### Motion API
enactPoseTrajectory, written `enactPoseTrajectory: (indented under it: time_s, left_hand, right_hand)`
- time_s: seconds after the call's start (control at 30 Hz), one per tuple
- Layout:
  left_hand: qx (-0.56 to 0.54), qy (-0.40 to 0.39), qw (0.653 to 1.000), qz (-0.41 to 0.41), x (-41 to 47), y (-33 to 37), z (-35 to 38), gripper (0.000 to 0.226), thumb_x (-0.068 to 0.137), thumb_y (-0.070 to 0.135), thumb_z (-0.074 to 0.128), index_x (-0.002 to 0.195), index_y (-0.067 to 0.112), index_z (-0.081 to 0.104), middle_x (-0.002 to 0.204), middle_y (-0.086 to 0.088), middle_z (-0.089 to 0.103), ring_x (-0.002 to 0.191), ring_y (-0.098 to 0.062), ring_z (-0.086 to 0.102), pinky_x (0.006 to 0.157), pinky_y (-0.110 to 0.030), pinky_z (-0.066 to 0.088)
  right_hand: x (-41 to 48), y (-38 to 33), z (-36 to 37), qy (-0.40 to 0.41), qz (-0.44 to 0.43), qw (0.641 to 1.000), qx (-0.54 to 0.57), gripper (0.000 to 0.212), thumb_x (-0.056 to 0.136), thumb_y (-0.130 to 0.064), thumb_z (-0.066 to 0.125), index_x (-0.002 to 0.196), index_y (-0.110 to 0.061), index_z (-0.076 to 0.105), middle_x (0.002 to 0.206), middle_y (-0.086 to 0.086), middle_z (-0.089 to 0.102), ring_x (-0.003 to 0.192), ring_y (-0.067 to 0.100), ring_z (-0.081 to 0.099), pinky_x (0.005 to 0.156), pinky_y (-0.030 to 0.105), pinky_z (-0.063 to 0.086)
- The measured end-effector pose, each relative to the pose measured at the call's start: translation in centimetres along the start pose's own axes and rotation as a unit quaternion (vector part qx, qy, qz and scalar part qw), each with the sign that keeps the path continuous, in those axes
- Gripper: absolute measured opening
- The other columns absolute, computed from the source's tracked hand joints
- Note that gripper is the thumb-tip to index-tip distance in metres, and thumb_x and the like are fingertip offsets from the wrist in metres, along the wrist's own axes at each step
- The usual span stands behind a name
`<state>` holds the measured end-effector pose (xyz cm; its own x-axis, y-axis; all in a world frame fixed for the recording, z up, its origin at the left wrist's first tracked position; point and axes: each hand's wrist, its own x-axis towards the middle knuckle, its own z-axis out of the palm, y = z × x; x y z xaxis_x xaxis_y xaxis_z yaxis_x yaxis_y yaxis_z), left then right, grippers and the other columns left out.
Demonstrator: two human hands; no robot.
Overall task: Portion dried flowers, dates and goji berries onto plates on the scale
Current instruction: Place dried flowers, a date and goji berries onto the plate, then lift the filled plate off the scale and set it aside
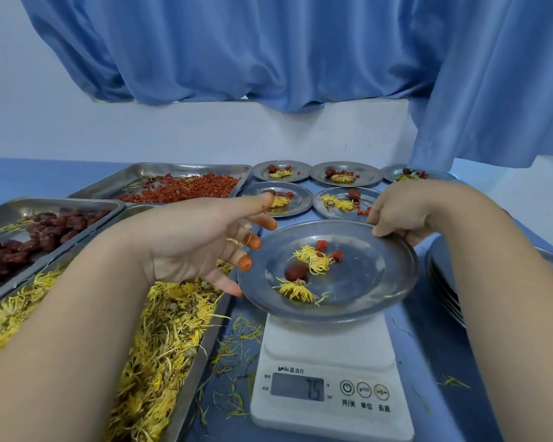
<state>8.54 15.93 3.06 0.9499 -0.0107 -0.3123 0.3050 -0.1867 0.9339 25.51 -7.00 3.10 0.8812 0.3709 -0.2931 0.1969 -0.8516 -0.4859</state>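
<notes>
Plates first: one plate point(367, 275) sits on the scale point(326, 346), holding two dried flowers point(313, 260), one date point(296, 271) and a few goji berries point(322, 245). Five filled plates point(363, 180) stand behind it, and a stack of plates point(444, 282) lies to the right. Three trays line the left side: goji berry tray point(173, 169), date tray point(45, 204) and flower tray point(189, 393). Left hand point(198, 244) hovers with fingers spread and holds nothing, just beside the plate's left rim. Right hand point(403, 212) grips the far right rim.
</notes>
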Motion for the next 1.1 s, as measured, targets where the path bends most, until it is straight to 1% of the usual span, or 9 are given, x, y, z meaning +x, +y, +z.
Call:
enactPoseTrajectory:
  time_s: [0.1, 0.2, 0.37, 0.5, 0.6, 0.67, 0.8, 0.93, 1.1]
  left_hand:
    - [-0.017, 0.031, 0.998, 0.044, -0.4, 0.2, -0.8, 0.052, 0.074, 0.062, 0.066, 0.107, 0.022, 0.068, 0.084, 0.0, 0.06, 0.063, -0.012, 0.059, 0.066, -0.044, 0.055]
    - [-0.055, 0.053, 0.993, 0.091, -1.0, 0.7, -2.4, 0.04, 0.072, 0.056, 0.063, 0.095, 0.025, 0.072, 0.081, 0.0, 0.062, 0.067, -0.014, 0.061, 0.069, -0.045, 0.051]
    - [-0.127, 0.055, 0.977, 0.165, -1.3, 1.1, -5.0, 0.038, 0.076, 0.051, 0.063, 0.101, 0.023, 0.071, 0.103, -0.008, 0.067, 0.082, -0.02, 0.069, 0.066, -0.04, 0.058]
    - [-0.223, 0.116, 0.942, 0.221, -1.1, 1.2, -5.8, 0.035, 0.081, 0.043, 0.06, 0.106, 0.02, 0.068, 0.115, -0.012, 0.067, 0.11, -0.032, 0.067, 0.09, -0.051, 0.053]
    - [-0.25, 0.156, 0.922, 0.251, -1.1, 1.2, -6.0, 0.025, 0.088, 0.038, 0.057, 0.101, 0.021, 0.07, 0.108, -0.005, 0.07, 0.109, -0.028, 0.067, 0.091, -0.048, 0.052]
    - [-0.271, 0.171, 0.912, 0.256, -1.0, 1.0, -6.2, 0.024, 0.092, 0.037, 0.054, 0.101, 0.022, 0.07, 0.107, -0.003, 0.072, 0.108, -0.025, 0.068, 0.091, -0.046, 0.05]
    - [-0.364, 0.131, 0.886, 0.257, -0.9, 0.7, -6.5, 0.029, 0.092, 0.039, 0.052, 0.106, 0.019, 0.068, 0.111, -0.009, 0.073, 0.108, -0.029, 0.068, 0.096, -0.05, 0.048]
    - [-0.447, 0.08, 0.853, 0.258, -0.6, 0.6, -6.5, 0.037, 0.091, 0.041, 0.051, 0.115, 0.016, 0.066, 0.113, -0.011, 0.072, 0.106, -0.034, 0.068, 0.097, -0.052, 0.047]
    - [-0.496, 0.078, 0.833, 0.231, 0.1, 0.1, -6.3, 0.043, 0.092, 0.045, 0.048, 0.118, 0.017, 0.068, 0.113, -0.012, 0.072, 0.103, -0.033, 0.07, 0.095, -0.051, 0.049]
  right_hand:
    - [0.4, -0.1, 0.5, 0.03, -0.021, 0.994, 0.107, 0.01, 0.09, 0.003, 0.055, 0.089, -0.002, 0.063, 0.083, 0.016, 0.064, 0.077, 0.027, 0.062, 0.076, 0.041, 0.057]
    - [0.4, -0.3, 0.9, 0.014, -0.049, 0.967, 0.248, 0.024, 0.092, 0.006, 0.048, 0.077, -0.01, 0.056, 0.072, 0.009, 0.059, 0.065, 0.02, 0.056, 0.061, 0.029, 0.053]
    - [0.1, -0.6, 1.1, -0.024, -0.085, 0.9, 0.426, 0.025, 0.094, 0.005, 0.04, 0.084, -0.007, 0.059, 0.07, 0.005, 0.061, 0.058, 0.013, 0.059, 0.048, 0.019, 0.051]
    - [0.5, -1.8, 0.7, -0.022, -0.073, 0.87, 0.487, 0.03, 0.094, 0.005, 0.037, 0.083, -0.005, 0.063, 0.063, 0.001, 0.068, 0.053, 0.012, 0.064, 0.047, 0.019, 0.052]
    - [1.3, -3.7, -0.2, 0.013, -0.045, 0.86, 0.508, 0.028, 0.094, 0.004, 0.04, 0.077, -0.009, 0.058, 0.057, 0.0, 0.064, 0.058, 0.015, 0.06, 0.055, 0.025, 0.05]
    - [2.4, -5.1, -0.8, 0.043, -0.035, 0.851, 0.522, 0.026, 0.094, 0.004, 0.04, 0.079, -0.006, 0.057, 0.054, 0.001, 0.064, 0.053, 0.016, 0.06, 0.051, 0.026, 0.05]
    - [5.1, -8.0, -1.3, 0.079, -0.032, 0.816, 0.572, 0.019, 0.096, 0.007, 0.037, 0.086, -0.001, 0.052, 0.053, 0.008, 0.063, 0.041, 0.015, 0.061, 0.034, 0.017, 0.045]
    - [8.8, -10.4, -1.4, 0.086, -0.025, 0.769, 0.633, 0.02, 0.096, 0.009, 0.032, 0.086, 0.003, 0.047, 0.083, 0.014, 0.057, 0.069, 0.022, 0.058, 0.036, 0.024, 0.051]
    - [14.0, -11.6, -0.6, 0.098, -0.011, 0.728, 0.678, 0.026, 0.095, 0.012, 0.026, 0.085, 0.002, 0.048, 0.087, 0.016, 0.057, 0.073, 0.027, 0.058, 0.033, 0.03, 0.05]
